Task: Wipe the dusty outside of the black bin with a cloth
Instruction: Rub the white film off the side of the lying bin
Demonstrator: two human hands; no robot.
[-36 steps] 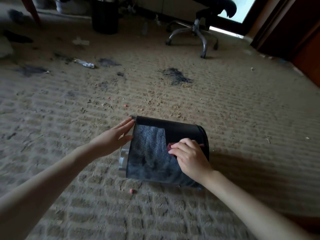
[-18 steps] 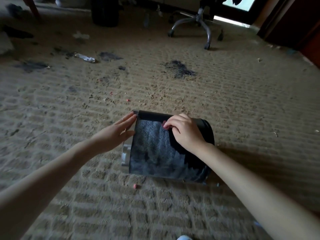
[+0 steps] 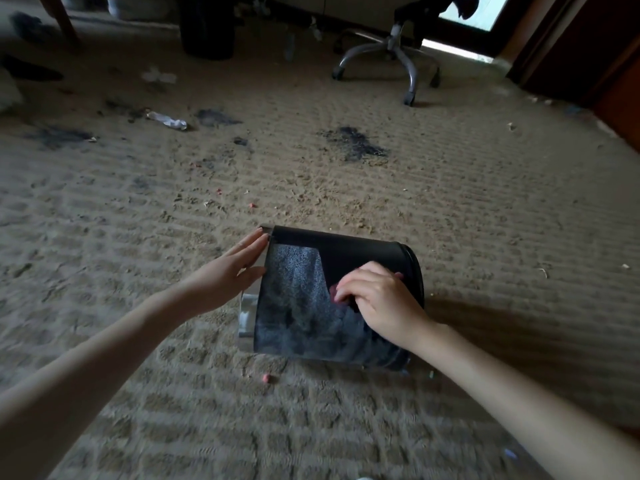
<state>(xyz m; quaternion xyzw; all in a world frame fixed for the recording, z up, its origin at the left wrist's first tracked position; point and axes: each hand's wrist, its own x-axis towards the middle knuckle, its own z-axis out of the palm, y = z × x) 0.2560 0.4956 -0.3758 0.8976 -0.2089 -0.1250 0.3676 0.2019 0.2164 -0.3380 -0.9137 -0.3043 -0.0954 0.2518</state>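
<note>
The black bin (image 3: 298,306) lies on its side on the carpet, its silver-rimmed mouth to the left. Its left part is grey with dust; the top and right part show clean black. My left hand (image 3: 230,271) presses flat, fingers straight, against the bin's rim at the left. My right hand (image 3: 377,297) rests on the bin's side with curled fingers gripping a small reddish cloth (image 3: 334,292), of which only a bit shows at the fingertips.
Beige carpet (image 3: 450,202) strewn with dark dust patches, crumbs and a crumpled wrapper (image 3: 168,120). An office chair base (image 3: 391,60) stands at the back, a dark bin (image 3: 207,26) behind left, and a brown door (image 3: 609,64) at the right.
My right hand with the cloth slid from the bin's top edge back down toward me along the side. The left hand stayed at the rim.
</note>
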